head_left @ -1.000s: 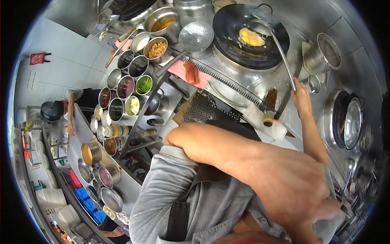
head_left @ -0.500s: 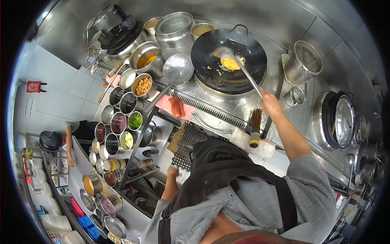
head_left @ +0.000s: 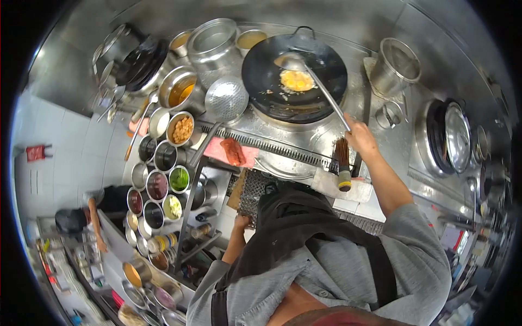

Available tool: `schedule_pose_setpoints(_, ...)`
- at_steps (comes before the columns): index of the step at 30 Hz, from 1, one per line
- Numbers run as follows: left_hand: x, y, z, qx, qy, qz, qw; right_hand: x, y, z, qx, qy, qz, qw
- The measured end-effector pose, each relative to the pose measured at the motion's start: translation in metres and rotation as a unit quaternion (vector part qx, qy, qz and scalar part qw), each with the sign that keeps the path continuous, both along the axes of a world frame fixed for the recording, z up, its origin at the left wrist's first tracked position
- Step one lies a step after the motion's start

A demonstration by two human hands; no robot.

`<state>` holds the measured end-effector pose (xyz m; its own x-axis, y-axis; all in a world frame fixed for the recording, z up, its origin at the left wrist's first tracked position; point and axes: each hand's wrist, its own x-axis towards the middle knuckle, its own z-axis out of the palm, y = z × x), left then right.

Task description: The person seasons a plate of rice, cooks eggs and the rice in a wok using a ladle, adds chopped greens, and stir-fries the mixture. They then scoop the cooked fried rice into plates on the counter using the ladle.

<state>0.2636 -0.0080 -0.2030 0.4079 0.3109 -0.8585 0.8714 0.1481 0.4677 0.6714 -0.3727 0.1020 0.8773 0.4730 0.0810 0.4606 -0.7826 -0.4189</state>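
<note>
While gripping ladle [head_left: 322, 88] with right hand [head_left: 361, 138], fingers [head_left: 352, 128] closed round handle [head_left: 332, 104], note egg [head_left: 297, 80] inside wok [head_left: 256, 89], just beside ladle's bowl [head_left: 292, 62]. Best slide bowl low under edge, gently, keeping egg whole. See left hand [head_left: 242, 221] beside apron [head_left: 283, 217]: cannot tell finger opening or hold.

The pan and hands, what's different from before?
The left hand swung from across the body down to the left side. The ladle moved from the egg's far right edge to its far left. The right hand still holds the ladle; the egg stays in the pan.
</note>
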Motion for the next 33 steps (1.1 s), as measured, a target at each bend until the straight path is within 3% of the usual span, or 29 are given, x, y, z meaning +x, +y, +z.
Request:
schedule_pose_setpoints(2, 0.017, 0.066, -0.064, 0.168, -0.069, -0.134, 0.974, -0.024, -0.006, -0.01, -0.001, 0.07, -0.066, 0.995)
schedule_pose_setpoints(4, 0.053, 0.067, 0.029, 0.043, -0.219, 0.071, 0.972, -0.044, 0.003, -0.004, -0.08, 0.098, -0.106, 0.986)
schedule_pose_setpoints(7, 0.075, 0.12, -0.004, 0.032, -0.106, -0.1, 0.989, -0.04, -0.002, -0.035, -0.138, 0.081, -0.057, 0.985)
schedule_pose_setpoints(9, 0.079, 0.132, -0.017, 0.052, -0.058, -0.19, 0.979, -0.067, 0.011, 0.002, -0.089, 0.096, -0.082, 0.988)
schedule_pose_setpoints(11, 0.079, 0.135, -0.03, 0.067, -0.024, -0.277, 0.958, -0.087, 0.011, -0.017, -0.028, 0.077, -0.092, 0.992)
schedule_pose_setpoints(13, 0.076, 0.135, -0.042, 0.073, -0.012, -0.33, 0.941, -0.109, 0.008, -0.011, -0.014, 0.08, -0.091, 0.993)
schedule_pose_setpoints(15, 0.071, 0.135, -0.05, 0.076, -0.016, -0.362, 0.929, -0.124, 0.01, 0.002, -0.037, 0.16, -0.125, 0.979)
schedule_pose_setpoints(17, 0.065, 0.141, -0.057, 0.084, -0.035, -0.392, 0.915, -0.125, 0.011, -0.024, -0.029, 0.137, -0.113, 0.984)
schedule_pose_setpoints(18, 0.065, 0.144, -0.061, 0.102, -0.061, -0.429, 0.895, -0.122, 0.017, -0.016, -0.042, 0.141, -0.11, 0.983)
schedule_pose_setpoints(20, 0.066, 0.151, -0.058, 0.222, -0.208, -0.58, 0.756, -0.109, 0.042, 0.027, -0.045, 0.163, -0.129, 0.977)
schedule_pose_setpoints(21, 0.07, 0.152, -0.052, 0.294, -0.272, -0.618, 0.677, -0.093, 0.041, 0.006, -0.025, 0.112, -0.113, 0.987)
schedule_pose_setpoints(22, 0.076, 0.154, -0.044, 0.324, -0.292, -0.611, 0.661, -0.068, 0.039, -0.025, -0.009, 0.049, -0.087, 0.995)
schedule_pose_setpoints(23, 0.081, 0.148, -0.023, 0.189, -0.164, -0.443, 0.861, -0.055, 0.054, -0.002, -0.043, 0.099, -0.092, 0.99)
schedule_pose_setpoints(24, 0.093, 0.139, 0.005, 0.031, -0.026, -0.23, 0.972, -0.043, 0.066, 0.001, -0.032, 0.099, -0.116, 0.988)
schedule_pose_setpoints(27, 0.093, 0.134, 0.034, 0.087, -0.024, -0.103, 0.991, -0.041, 0.09, -0.02, -0.061, 0.038, -0.138, 0.988)
schedule_pose_setpoints(29, 0.066, 0.151, 0.009, 0.096, -0.068, -0.118, 0.986, -0.067, 0.094, -0.011, 0.093, 0.173, -0.165, 0.967)
schedule_pose_setpoints(30, 0.059, 0.154, -0.001, 0.101, -0.112, -0.141, 0.979, -0.064, 0.092, -0.011, 0.093, 0.171, -0.158, 0.968)
schedule_pose_setpoints(31, 0.052, 0.146, 0.004, 0.104, -0.028, -0.037, 0.994, -0.061, 0.085, -0.012, 0.25, 0.309, -0.189, 0.898)
schedule_pose_setpoints(32, 0.045, 0.14, 0.01, 0.102, -0.028, -0.034, 0.994, -0.06, 0.075, -0.015, 0.394, 0.434, -0.213, 0.782)
schedule_pose_setpoints(33, 0.018, 0.141, -0.016, 0.085, 0.035, -0.092, 0.992, -0.039, 0.068, -0.027, 0.419, 0.437, -0.204, 0.769)
